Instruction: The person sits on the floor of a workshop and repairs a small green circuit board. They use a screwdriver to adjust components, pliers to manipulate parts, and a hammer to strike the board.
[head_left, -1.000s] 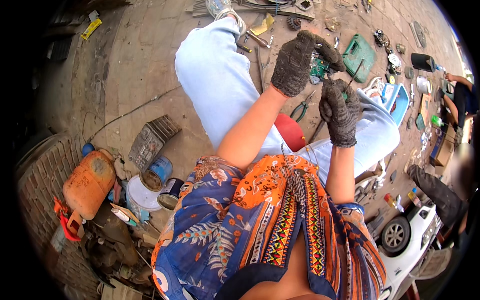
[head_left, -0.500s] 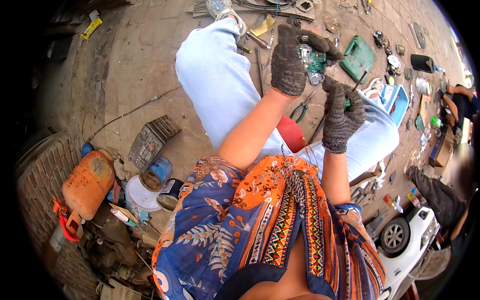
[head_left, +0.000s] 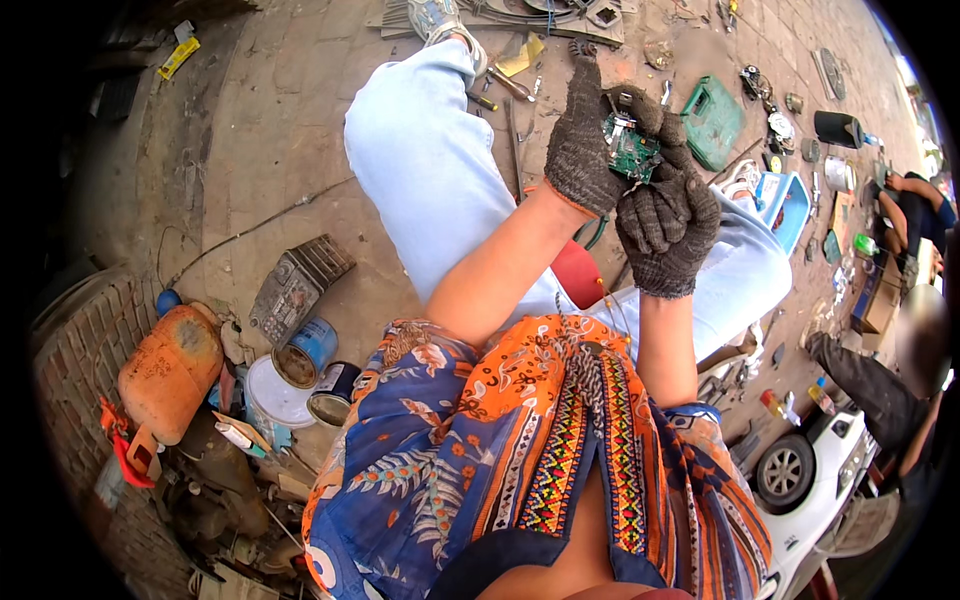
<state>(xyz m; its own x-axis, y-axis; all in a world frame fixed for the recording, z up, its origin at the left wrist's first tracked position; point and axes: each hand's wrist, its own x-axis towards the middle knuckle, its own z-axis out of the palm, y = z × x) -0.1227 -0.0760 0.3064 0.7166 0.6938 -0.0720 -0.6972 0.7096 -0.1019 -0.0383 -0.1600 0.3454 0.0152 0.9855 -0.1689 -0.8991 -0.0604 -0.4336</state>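
The green circuit board (head_left: 634,155), clamped in the fingers of the left hand (head_left: 588,145), lies just ahead and left of the right hand (head_left: 667,222), whose fingers curl together, their grip hidden from me.

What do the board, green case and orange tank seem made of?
Board: probably resin laminate, coated green, with silvery metallic-looking spots. Case: likely moulded plastic, fairly matt, its handle seemingly formed in one with it. Tank: perhaps painted metal, dull and scuffed, with rust-like patches.
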